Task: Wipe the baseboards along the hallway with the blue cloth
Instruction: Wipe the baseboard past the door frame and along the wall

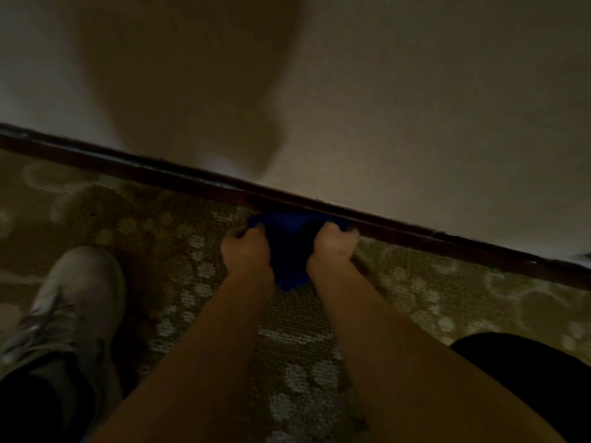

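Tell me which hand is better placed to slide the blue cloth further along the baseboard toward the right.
Probably the right hand: it grips the blue cloth at the end touching the dark baseboard. The left hand grips the other end, slightly back over the carpet.

A pale wall [415, 107] fills the upper half, with a broad soft shadow [192, 91] across it. Below lies a green patterned carpet [166, 238]. A grey laced shoe [73, 308] rests on the carpet at lower left.
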`<state>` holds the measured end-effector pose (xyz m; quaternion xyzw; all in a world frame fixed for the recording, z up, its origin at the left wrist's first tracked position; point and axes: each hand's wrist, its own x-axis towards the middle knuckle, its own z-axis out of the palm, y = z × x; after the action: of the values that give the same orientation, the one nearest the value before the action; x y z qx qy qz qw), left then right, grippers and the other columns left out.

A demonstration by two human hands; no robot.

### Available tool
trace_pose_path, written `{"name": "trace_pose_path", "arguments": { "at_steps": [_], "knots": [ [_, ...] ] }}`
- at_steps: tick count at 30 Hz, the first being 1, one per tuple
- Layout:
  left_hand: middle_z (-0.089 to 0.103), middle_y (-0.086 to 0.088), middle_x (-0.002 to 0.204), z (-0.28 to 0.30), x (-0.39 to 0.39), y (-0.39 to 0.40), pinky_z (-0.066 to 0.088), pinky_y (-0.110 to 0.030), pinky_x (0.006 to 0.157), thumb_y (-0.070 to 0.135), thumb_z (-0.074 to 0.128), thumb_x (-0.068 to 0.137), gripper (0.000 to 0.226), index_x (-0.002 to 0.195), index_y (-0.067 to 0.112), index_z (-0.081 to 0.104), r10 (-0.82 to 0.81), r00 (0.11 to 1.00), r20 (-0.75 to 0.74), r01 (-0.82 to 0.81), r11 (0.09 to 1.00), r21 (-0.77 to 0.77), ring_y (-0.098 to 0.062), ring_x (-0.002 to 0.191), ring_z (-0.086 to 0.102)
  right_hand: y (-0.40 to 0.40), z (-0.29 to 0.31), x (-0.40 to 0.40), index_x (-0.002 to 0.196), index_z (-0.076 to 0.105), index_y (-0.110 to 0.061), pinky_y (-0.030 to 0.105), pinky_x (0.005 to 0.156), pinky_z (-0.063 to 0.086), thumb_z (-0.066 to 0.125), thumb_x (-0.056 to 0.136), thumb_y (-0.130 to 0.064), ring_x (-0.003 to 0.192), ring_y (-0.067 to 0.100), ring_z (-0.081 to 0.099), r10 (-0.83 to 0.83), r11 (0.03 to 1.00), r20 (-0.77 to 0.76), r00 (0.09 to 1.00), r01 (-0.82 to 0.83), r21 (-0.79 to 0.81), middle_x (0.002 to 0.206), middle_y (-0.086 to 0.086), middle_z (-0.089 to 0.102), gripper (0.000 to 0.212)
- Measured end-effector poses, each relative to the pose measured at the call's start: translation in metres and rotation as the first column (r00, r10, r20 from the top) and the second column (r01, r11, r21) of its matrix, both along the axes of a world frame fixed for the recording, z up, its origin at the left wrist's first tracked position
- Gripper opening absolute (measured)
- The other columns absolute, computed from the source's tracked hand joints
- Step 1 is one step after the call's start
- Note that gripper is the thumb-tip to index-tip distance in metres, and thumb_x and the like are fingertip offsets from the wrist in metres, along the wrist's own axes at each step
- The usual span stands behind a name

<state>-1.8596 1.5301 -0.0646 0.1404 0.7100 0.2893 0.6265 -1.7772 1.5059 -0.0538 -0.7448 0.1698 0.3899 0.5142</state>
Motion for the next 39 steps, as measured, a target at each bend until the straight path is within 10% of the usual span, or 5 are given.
{"name": "trace_pose_path", "arguments": {
  "at_steps": [6, 14, 17, 28, 39],
  "knots": [
    [0.054, -0.020, 0.137, 0.030, -0.057, -0.013, 0.048, -0.051, 0.097, 0.016, 0.053, 0.099, 0.043, 0.140, 0.004, 0.046, -0.039, 0.997, -0.066, 0.039, 0.999, -0.003, -0.040, 0.121, 0.056, 0.015, 0.028, -0.039, 0.110, 0.049, -0.009, 0.036, 0.078, 0.047, 0.045, 0.097, -0.009, 0.075, 0.022, 0.049, 0.214, 0.974, -0.086, 0.973, -0.205, 0.101, 0.089, 0.010, 0.053, 0.014],
    [0.064, -0.021, 0.109, 0.117, -0.149, 0.011, 0.051, -0.038, 0.077, 0.007, 0.052, 0.097, 0.024, 0.119, 0.001, 0.057, -0.216, 0.831, -0.513, 0.298, 0.951, 0.082, -0.037, 0.096, 0.063, 0.039, 0.059, -0.150, 0.117, 0.052, -0.011, 0.042, 0.088, 0.053, 0.051, 0.095, -0.019, 0.098, 0.028, 0.060, 0.239, 0.953, -0.266, 0.934, -0.173, 0.247, 0.119, 0.013, 0.060, 0.023],
    [0.060, -0.009, 0.095, 0.104, -0.167, 0.028, 0.044, -0.028, 0.056, 0.006, 0.055, 0.096, 0.013, 0.109, 0.009, 0.055, -0.136, 0.876, -0.463, 0.253, 0.946, 0.201, -0.017, 0.073, 0.057, 0.046, 0.041, -0.158, 0.135, 0.043, -0.010, 0.042, 0.096, 0.049, 0.050, 0.097, -0.021, 0.114, 0.032, 0.056, 0.229, 0.955, -0.218, 0.949, -0.177, 0.237, 0.133, 0.012, 0.053, 0.040],
    [0.064, -0.010, 0.121, -0.019, -0.159, 0.072, 0.053, -0.055, 0.092, 0.043, 0.066, 0.066, 0.052, 0.114, 0.022, 0.064, -0.072, 0.995, 0.064, 0.073, 0.997, -0.015, -0.035, 0.106, 0.064, 0.032, -0.054, -0.175, 0.150, 0.019, -0.024, 0.050, 0.105, 0.043, 0.046, 0.099, -0.011, 0.125, 0.031, 0.050, 0.280, 0.959, -0.215, 0.936, -0.265, 0.097, 0.147, 0.008, 0.041, 0.059],
    [0.054, -0.001, 0.126, 0.001, -0.165, 0.101, 0.050, -0.038, 0.090, 0.039, 0.056, 0.096, 0.052, 0.139, 0.013, 0.045, -0.453, 0.884, -0.118, 0.464, 0.880, 0.103, -0.019, 0.100, 0.053, 0.063, -0.018, -0.181, 0.138, 0.039, -0.009, 0.042, 0.087, 0.047, 0.041, 0.097, -0.005, 0.120, 0.037, 0.053, 0.245, 0.947, -0.101, 0.964, -0.261, -0.190, 0.137, 0.019, 0.050, 0.042]
  ]
}}
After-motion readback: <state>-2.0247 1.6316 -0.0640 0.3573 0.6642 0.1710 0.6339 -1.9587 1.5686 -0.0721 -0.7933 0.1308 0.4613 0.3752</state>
